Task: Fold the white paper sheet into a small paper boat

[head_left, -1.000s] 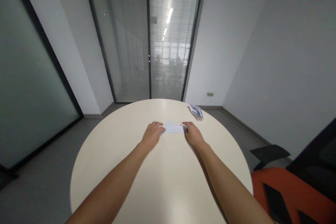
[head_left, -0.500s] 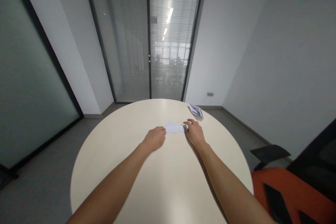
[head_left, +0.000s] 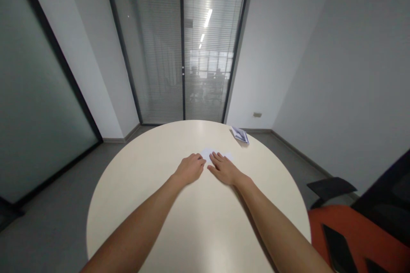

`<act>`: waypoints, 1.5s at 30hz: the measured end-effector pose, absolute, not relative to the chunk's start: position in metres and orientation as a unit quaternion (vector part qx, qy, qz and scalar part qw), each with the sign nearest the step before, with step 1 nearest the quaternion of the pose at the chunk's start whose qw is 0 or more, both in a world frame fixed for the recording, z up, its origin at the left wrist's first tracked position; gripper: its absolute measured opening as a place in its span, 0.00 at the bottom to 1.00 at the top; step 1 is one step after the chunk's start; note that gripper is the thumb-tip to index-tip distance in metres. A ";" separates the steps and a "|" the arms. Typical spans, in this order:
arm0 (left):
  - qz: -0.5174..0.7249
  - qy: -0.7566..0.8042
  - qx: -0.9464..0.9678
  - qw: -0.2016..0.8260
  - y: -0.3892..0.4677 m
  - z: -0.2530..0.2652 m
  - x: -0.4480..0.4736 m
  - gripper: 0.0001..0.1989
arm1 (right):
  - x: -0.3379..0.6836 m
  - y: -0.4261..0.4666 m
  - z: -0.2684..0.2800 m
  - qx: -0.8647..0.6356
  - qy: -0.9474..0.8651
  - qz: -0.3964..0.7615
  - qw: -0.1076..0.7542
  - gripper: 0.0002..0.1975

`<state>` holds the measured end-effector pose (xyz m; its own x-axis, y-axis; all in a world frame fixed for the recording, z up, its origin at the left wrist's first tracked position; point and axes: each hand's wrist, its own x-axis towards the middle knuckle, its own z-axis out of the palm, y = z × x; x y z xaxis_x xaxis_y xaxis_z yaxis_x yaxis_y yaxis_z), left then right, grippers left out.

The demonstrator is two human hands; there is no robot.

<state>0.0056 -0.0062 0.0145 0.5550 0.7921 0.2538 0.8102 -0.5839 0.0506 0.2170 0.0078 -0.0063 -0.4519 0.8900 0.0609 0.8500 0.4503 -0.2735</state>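
Observation:
A white folded sheet of paper (head_left: 206,153) lies on the round table's far half, mostly covered by my hands. At its left end my left hand (head_left: 191,168) has curled fingers, with thumb and fingertips pinching or pressing the paper's edge. My right hand (head_left: 224,169) lies flat over the paper, fingers stretched out to the left and thumb apart. A pale corner of the sheet shows beyond the right hand's knuckles. The fold under the right palm is hidden.
A blue-and-white folded paper item (head_left: 240,135) sits near the far right rim of the cream round table (head_left: 144,204). To the right stands an orange chair (head_left: 352,217) with dark flat objects on its seat. Glass doors with blinds (head_left: 211,59) are behind.
My right hand has moved left from the paper's right end and flattened onto its middle. My left hand stays at the left end, shifted barely rightward.

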 end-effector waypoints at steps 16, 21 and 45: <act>-0.146 -0.457 -0.877 0.015 -0.005 0.014 0.004 0.16 | 0.228 0.000 0.016 -0.625 -0.775 0.072 0.062 0.33; -0.156 -0.453 -0.878 0.021 -0.004 0.013 0.005 0.15 | 0.227 -0.001 0.014 -0.635 -0.768 0.041 0.072 0.31; -0.167 -0.419 -0.893 0.009 -0.001 0.011 0.005 0.12 | 0.228 0.003 0.007 -0.550 -0.824 0.109 0.085 0.39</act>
<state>0.0049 -0.0006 0.0108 0.5936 0.7446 0.3052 0.7507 -0.6491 0.1233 0.2282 0.0030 0.0071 -0.3817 0.9241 0.0199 0.8872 0.3724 -0.2724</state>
